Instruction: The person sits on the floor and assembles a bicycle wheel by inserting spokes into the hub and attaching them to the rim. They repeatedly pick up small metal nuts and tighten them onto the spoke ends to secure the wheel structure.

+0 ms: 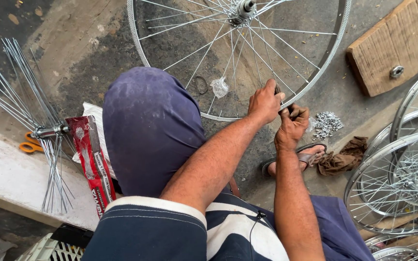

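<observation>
the left hand (265, 102) pinched a thin steel spoke (252, 58) at the near rim of the silver spoked bicycle wheel (315, 72), the right hand (292, 126) curled shut just beside, best worked steadily, squarely seated.

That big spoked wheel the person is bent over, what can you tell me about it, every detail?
The large shiny silver metal bicycle wheel has no tyre. It stands in front of the person on the grey concrete floor, its top cut off by the picture's edge. Thin steel spokes fan out from a central hub to a dimpled rim. Both hands meet at the lower rim: the left hand grips there, and the right hand pinches something small I cannot make out.
</observation>
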